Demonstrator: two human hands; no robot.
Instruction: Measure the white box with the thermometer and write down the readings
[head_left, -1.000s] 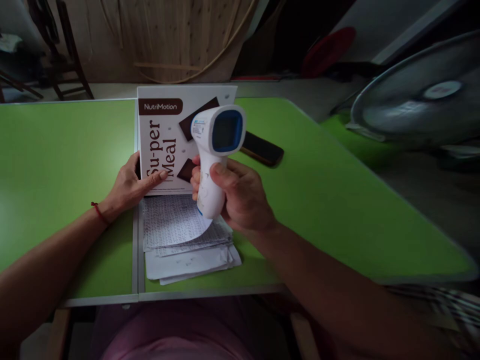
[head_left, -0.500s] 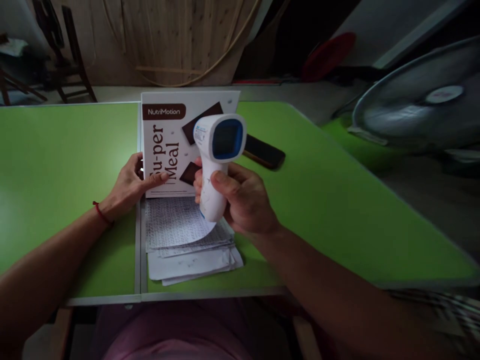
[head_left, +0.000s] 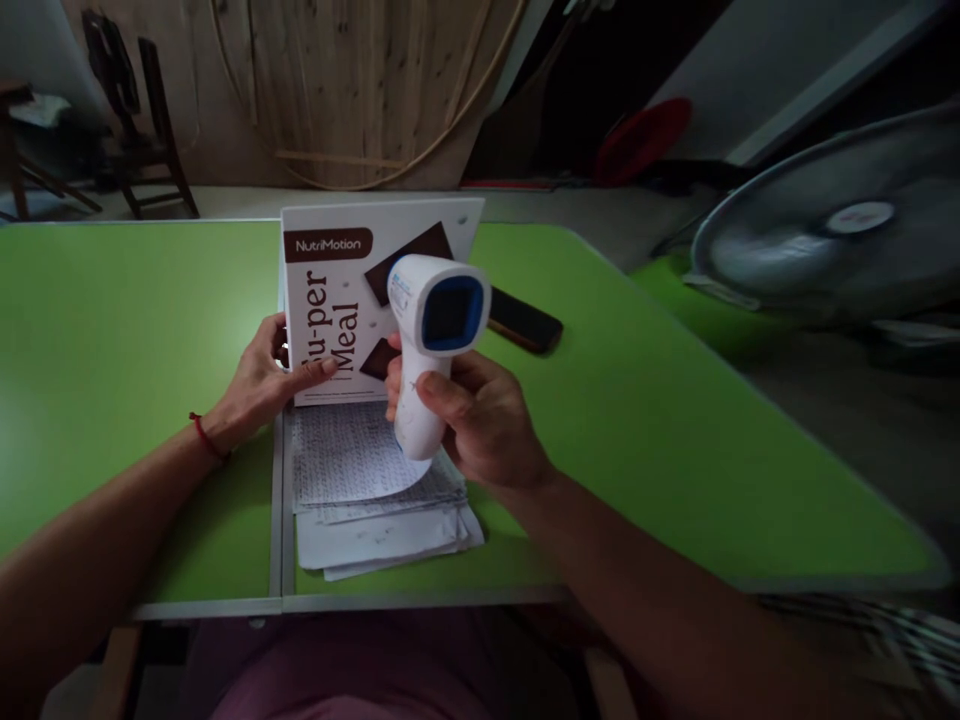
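A white infrared thermometer (head_left: pixel 421 400) with a blue-framed dark screen is in my right hand (head_left: pixel 491 420), whose fingers wrap round its handle. The screen faces me. Behind it a white and brown NutriMotion box (head_left: pixel 330 330) stands up, its front toward me. My left hand (head_left: pixel 274 370) grips the box's lower left side, thumb across the front and fingers behind, mostly hidden. Under and in front of the box lies a stack of handwritten papers (head_left: pixel 349 455). The thermometer partly covers the box's right half.
A dark phone (head_left: pixel 525 320) lies on the green table (head_left: pixel 637 450), right of the box. A metal-edged seam runs across the table under my left wrist. Beyond the table's right edge stands a large fan (head_left: pixel 795 220). Chairs (head_left: pixel 154 150) stand at the back left.
The whole scene sits slightly lower in view, as the camera has tilted. Both hands keep their holds; the thermometer stays in front of the box with little visible shift.
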